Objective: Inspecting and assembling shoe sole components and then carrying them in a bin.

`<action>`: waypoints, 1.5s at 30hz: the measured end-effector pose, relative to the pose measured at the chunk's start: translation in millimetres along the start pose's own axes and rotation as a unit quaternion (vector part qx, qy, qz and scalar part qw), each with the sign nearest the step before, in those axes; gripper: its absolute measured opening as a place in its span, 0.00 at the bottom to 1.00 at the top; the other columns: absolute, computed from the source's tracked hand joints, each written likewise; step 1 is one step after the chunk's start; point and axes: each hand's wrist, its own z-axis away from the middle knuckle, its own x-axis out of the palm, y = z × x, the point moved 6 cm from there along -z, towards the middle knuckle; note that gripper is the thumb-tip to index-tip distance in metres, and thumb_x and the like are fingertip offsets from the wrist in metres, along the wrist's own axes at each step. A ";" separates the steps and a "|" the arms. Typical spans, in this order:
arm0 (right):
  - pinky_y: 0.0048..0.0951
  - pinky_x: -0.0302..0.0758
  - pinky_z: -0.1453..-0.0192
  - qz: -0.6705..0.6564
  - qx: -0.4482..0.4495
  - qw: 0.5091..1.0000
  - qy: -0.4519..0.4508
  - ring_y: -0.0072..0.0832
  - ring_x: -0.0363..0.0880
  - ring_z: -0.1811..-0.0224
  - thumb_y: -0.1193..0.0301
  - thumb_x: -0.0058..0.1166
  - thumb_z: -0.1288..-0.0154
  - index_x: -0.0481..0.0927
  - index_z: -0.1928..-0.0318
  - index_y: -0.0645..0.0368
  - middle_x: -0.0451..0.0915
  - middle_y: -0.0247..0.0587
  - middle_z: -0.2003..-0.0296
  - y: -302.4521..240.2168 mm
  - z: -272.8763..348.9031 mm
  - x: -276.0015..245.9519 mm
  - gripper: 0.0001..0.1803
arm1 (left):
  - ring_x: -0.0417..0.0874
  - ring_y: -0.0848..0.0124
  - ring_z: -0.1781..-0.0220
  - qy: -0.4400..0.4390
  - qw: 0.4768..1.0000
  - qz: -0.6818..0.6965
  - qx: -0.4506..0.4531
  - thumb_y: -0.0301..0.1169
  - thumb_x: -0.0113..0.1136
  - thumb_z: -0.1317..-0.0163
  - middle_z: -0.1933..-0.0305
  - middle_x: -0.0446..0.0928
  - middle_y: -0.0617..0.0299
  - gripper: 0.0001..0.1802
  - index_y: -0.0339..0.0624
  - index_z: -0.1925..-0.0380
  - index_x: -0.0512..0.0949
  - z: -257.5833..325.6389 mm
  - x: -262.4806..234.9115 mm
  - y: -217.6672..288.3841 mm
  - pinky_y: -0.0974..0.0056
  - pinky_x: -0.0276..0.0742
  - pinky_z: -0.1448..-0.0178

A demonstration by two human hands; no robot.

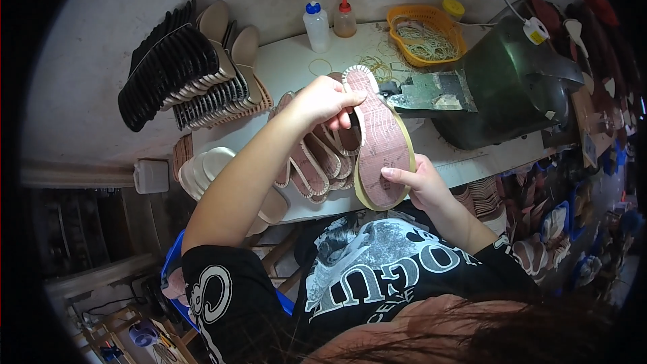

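I hold a shoe insole (381,138) up over the table, its pinkish underside with a tan rim facing me. My left hand (327,100) pinches its toe end near the top. My right hand (418,178) grips its heel end from the right, thumb on the pink face. Under the insole lies a fanned row of similar pink insoles (317,162) on the white table (286,61).
Black and tan soles (182,71) are stacked at the left. Two glue bottles (327,23) and an orange basket of rubber bands (424,37) stand at the back. A dark green machine (512,87) sits to the right, with loose rubber bands (320,66) on the table.
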 end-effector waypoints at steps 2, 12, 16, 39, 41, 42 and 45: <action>0.27 0.76 0.49 -0.020 0.004 1.000 0.006 0.24 0.80 0.57 0.73 0.60 0.39 0.77 0.51 0.68 0.82 0.42 0.57 -3.3 -8.2 3.7 0.18 | 0.71 0.76 0.88 0.015 0.997 -0.079 0.018 0.47 0.62 0.40 0.85 0.76 0.59 0.22 0.38 0.82 0.77 -9.3 -11.3 -0.5 0.68 0.67 0.80; 0.27 0.77 0.49 -0.067 -0.032 0.997 0.030 0.25 0.81 0.57 0.72 0.60 0.38 0.78 0.51 0.69 0.82 0.43 0.57 -9.9 -58.8 6.2 0.17 | 0.79 0.69 0.58 0.035 0.995 -0.008 0.096 0.43 0.71 0.49 0.57 0.78 0.50 0.25 0.32 0.62 0.78 -8.4 -11.7 -9.9 0.65 0.75 0.52; 0.27 0.77 0.49 -0.063 -0.055 0.995 0.059 0.24 0.80 0.56 0.71 0.60 0.38 0.77 0.50 0.68 0.81 0.43 0.55 -12.3 -61.7 7.6 0.19 | 0.82 0.67 0.56 -0.061 0.987 0.128 0.078 0.31 0.75 0.55 0.57 0.80 0.53 0.31 0.30 0.51 0.73 -6.3 0.6 -9.7 0.64 0.77 0.47; 0.21 0.78 0.67 -0.129 -0.007 0.988 0.088 0.20 0.80 0.75 0.67 0.52 0.32 0.78 0.56 0.66 0.84 0.44 0.69 -5.1 -65.0 21.2 0.14 | 0.76 0.71 0.52 -0.182 0.929 -0.281 0.157 0.47 0.72 0.51 0.56 0.78 0.60 0.31 0.39 0.52 0.75 -54.3 -34.9 29.5 0.66 0.71 0.45; 0.20 0.78 0.68 -0.119 -0.014 0.986 0.115 0.19 0.80 0.75 0.65 0.51 0.32 0.78 0.55 0.65 0.84 0.42 0.68 -8.1 -66.7 16.7 0.14 | 0.76 0.71 0.56 -0.173 0.928 -0.280 0.173 0.48 0.71 0.50 0.59 0.77 0.60 0.29 0.40 0.55 0.75 -53.3 -36.6 31.1 0.66 0.72 0.49; 0.20 0.79 0.67 -0.102 -0.025 0.988 0.111 0.20 0.81 0.74 0.64 0.51 0.31 0.78 0.54 0.65 0.84 0.43 0.68 -10.7 -68.2 16.3 0.15 | 0.76 0.70 0.56 -0.156 0.927 -0.300 0.162 0.48 0.70 0.50 0.59 0.77 0.59 0.29 0.40 0.55 0.75 -51.8 -41.0 29.9 0.65 0.72 0.50; 0.21 0.80 0.64 -0.085 -0.035 0.991 0.097 0.22 0.82 0.71 0.62 0.50 0.30 0.77 0.52 0.66 0.83 0.44 0.67 -14.1 -71.3 12.1 0.18 | 0.75 0.72 0.60 -0.123 0.927 -0.317 0.160 0.49 0.69 0.48 0.63 0.76 0.60 0.27 0.39 0.58 0.75 -37.8 -43.8 29.7 0.65 0.73 0.56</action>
